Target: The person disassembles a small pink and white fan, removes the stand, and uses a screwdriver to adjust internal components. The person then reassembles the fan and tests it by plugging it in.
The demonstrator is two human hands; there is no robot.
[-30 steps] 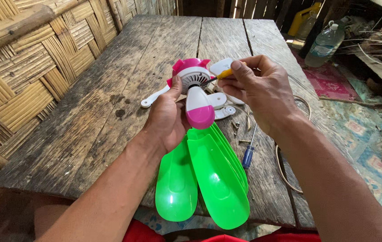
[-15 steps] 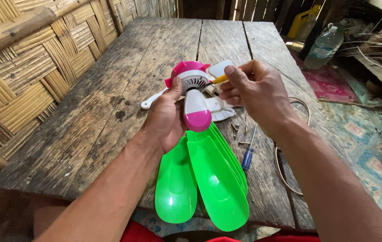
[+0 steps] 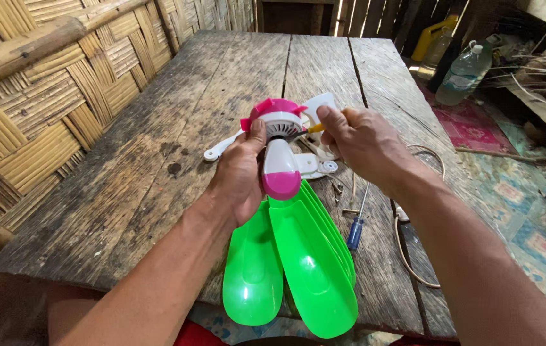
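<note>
Fan motor housing (image 3: 281, 154), white with pink caps at both ends, is held just above the near middle of the wooden table (image 3: 177, 115). Left hand (image 3: 239, 176) wraps the housing from the left, fingers curled behind it and thumb pressed on the grilled front. Right hand (image 3: 363, 144) pinches a yellow-handled tool (image 3: 314, 128), fingers pressed together around the handle, its tip at the grille. Green fan blades (image 3: 298, 269) hang from the lower end of the housing, toward the near edge. Housing appears light, rigid plastic with a smooth surface; judged slippery if gripped loosely. Blades look thin and flexible, likely to bend or crack under load, so hold is best taken on the white body, not the blades. White plastic parts (image 3: 314, 168) lie on the table just beyond the hands. A blue-handled screwdriver (image 3: 356, 227) and a thin cord (image 3: 407, 250) lie to the right. A plastic bottle (image 3: 462, 74) stands far right, off the table.
</note>
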